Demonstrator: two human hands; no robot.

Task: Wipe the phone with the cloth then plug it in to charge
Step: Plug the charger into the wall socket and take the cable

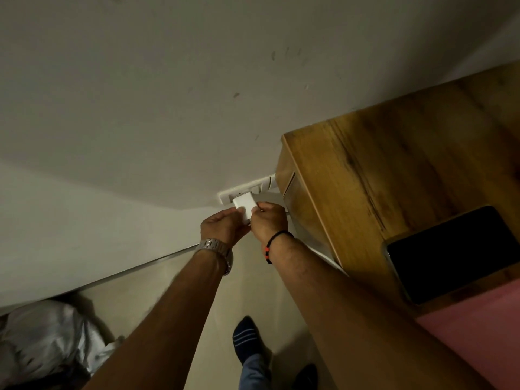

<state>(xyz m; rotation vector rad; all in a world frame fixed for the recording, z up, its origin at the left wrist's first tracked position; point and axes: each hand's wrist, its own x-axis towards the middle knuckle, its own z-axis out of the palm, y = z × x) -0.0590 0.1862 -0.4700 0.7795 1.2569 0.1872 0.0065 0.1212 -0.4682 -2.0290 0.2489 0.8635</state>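
A white charger block (244, 205) is pressed against the white wall socket strip (247, 191) low on the wall. Both hands grip it: my left hand (223, 228), with a metal watch on its wrist, holds its left side, and my right hand (268, 220), with a black and orange band on its wrist, holds its right side. The phone (455, 253), dark screen up, lies on the wooden cabinet top (394, 170) to the right, away from both hands. No charging cable can be made out. A pink cloth (478, 327) lies at the cabinet's near edge, just beside the phone.
The cabinet's left side stands close to the socket strip. A grey crumpled bag (47, 339) lies on the floor at lower left. My foot in a dark striped sock (249, 337) stands on the beige floor below the hands.
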